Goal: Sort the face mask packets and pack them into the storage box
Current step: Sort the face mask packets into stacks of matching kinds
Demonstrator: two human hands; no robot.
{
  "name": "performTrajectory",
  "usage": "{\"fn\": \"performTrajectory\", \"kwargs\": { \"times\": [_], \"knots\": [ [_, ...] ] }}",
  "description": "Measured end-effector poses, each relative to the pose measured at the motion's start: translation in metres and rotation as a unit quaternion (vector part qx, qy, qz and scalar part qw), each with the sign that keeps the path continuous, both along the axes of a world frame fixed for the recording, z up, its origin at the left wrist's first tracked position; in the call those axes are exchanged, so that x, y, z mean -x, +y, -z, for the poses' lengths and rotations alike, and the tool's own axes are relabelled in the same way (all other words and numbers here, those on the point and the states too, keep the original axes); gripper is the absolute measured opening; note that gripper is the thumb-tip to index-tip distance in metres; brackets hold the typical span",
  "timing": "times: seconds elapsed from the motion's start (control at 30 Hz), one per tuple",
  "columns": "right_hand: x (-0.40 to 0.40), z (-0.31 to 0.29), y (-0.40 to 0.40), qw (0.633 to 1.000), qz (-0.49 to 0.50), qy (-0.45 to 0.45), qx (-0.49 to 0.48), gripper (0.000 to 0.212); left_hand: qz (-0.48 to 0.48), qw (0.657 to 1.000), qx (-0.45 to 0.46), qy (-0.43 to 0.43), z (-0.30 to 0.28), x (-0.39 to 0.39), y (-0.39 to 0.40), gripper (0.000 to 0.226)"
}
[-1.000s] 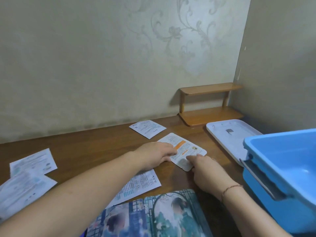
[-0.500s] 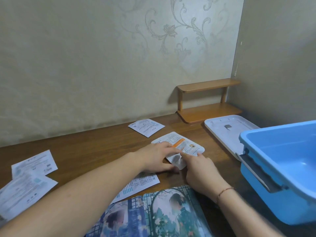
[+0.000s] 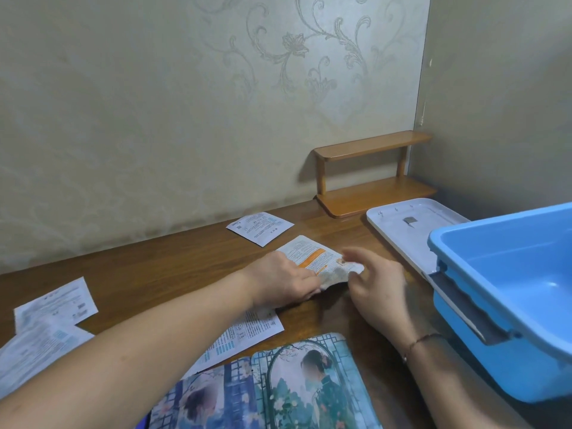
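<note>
A white face mask packet with an orange stripe is at the middle of the wooden desk, its near end raised off the surface. My left hand grips its near left edge. My right hand pinches its right corner, and the fingers are blurred. The open blue storage box stands at the right, close to my right hand. More white packets lie behind, under my left forearm and at the far left. Two illustrated packets lie at the desk's front edge.
The box's white lid lies flat between the box and a small wooden shelf in the back right corner. Walls close the desk at the back and on the right. Another white packet overlaps the far-left one.
Both hands closed on the orange-striped packet, pulled it slightly nearer and raised its near end off the desk. The view shifted a little to the right.
</note>
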State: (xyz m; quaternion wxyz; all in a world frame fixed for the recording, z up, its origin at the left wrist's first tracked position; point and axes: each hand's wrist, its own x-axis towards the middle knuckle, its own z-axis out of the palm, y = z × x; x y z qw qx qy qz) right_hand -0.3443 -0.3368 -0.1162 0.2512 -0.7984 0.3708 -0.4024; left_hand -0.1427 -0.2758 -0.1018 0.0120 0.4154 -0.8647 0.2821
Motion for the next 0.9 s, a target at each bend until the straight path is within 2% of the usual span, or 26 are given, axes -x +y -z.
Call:
{"fn": "performTrajectory", "kwargs": {
  "times": [0.07,0.13,0.23,0.3,0.4,0.5,0.53,0.6,0.7,0.77,0.83,0.9],
  "knots": [
    [0.001,0.002,-0.005,0.994,0.029,-0.098,-0.021,0.057,-0.009,0.993,0.055,0.108,-0.006,-0.001,0.004,0.029],
    [0.004,0.005,-0.010,0.983,0.037,-0.156,-0.091,0.073,-0.074,0.952,0.142,0.260,-0.015,-0.001,0.009,0.029],
    [0.003,0.005,-0.008,0.961,-0.004,-0.200,-0.190,0.088,-0.185,0.817,0.189,0.512,-0.036,0.009,0.013,0.025],
    [-0.001,0.002,-0.005,0.941,-0.047,-0.226,-0.246,0.094,-0.205,0.751,0.171,0.603,-0.049,0.012,0.010,0.028],
    [-0.006,0.000,0.000,0.939,-0.089,-0.195,-0.270,0.090,-0.207,0.708,0.141,0.660,-0.056,0.012,0.009,0.042],
    [-0.002,-0.004,0.004,0.911,-0.171,-0.210,-0.310,0.056,-0.220,0.661,0.094,0.712,-0.050,0.007,0.005,0.051],
    [-0.001,-0.006,0.007,0.897,-0.202,-0.217,-0.329,0.043,-0.226,0.634,0.077,0.735,-0.049,0.005,0.005,0.057],
    [0.001,-0.008,0.013,0.885,-0.236,-0.218,-0.336,0.024,-0.230,0.556,0.041,0.797,-0.053,0.007,0.007,0.064],
    [0.001,-0.011,0.018,0.894,-0.235,-0.208,-0.319,0.017,-0.210,0.443,-0.005,0.872,-0.064,0.019,0.014,0.035],
    [0.002,-0.015,0.019,0.885,-0.229,-0.231,-0.334,0.017,-0.189,0.384,-0.110,0.897,-0.074,0.026,0.029,0.041],
    [0.003,-0.018,0.021,0.867,-0.225,-0.260,-0.360,0.018,-0.194,0.365,-0.221,0.883,-0.078,0.030,0.052,0.049],
    [0.003,-0.027,0.025,0.857,-0.231,-0.268,-0.374,0.018,-0.211,0.393,-0.282,0.849,-0.075,0.031,0.076,0.041]
  ]
}}
